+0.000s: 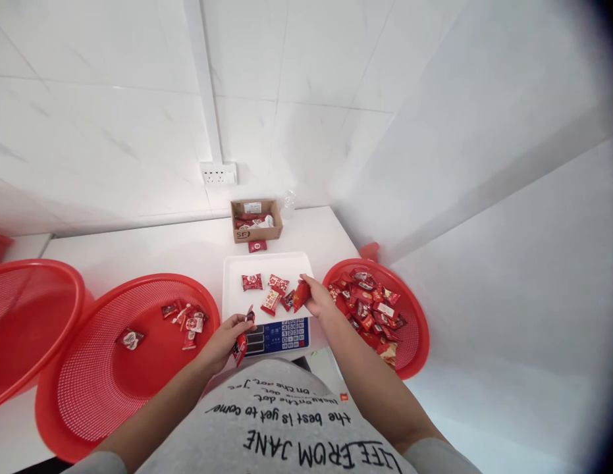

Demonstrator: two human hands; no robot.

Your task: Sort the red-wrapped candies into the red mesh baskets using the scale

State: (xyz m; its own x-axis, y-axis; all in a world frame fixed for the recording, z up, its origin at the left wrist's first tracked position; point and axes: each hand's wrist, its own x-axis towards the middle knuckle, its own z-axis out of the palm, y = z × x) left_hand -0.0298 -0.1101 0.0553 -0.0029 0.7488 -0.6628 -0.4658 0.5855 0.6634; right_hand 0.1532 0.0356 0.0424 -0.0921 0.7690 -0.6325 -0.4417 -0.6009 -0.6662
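- Fingers: left hand (pixel 220 341) pinching red packet stuff, one red packet (pixel 240 349) hanging below the fingers; can't tell if the dark bit at the fingertips is a second one.
- Right hand (pixel 318 297) gripping another red packet (pixel 301 295) over the tray's right edge.
- Tray (pixel 232 263), white, on top of scale (pixel 281 334); four packets lying on it: one near the middle (pixel 251 282), three bunched toward the right edge (pixel 271 301).
- Left hand at tray's front left corner, blocking part of the scale's display.
- Cardboard box (pixel 266 234) at table's (pixel 153 250) back edge, packets inside; loose packet (pixel 257 246) between box and tray.
- Clear plastic (pixel 289 201) just right of box.
- Right basket (pixel 421 329), red, by table's right edge, heaped with packets; right forearm covers its near left rim.
- Middle basket (pixel 91 342), left of tray, few packets, mostly toward its right side.
- Far left basket (pixel 49 263) beside it, cut off by frame.
- Shirt (pixel 286 421) hides table's front edge.
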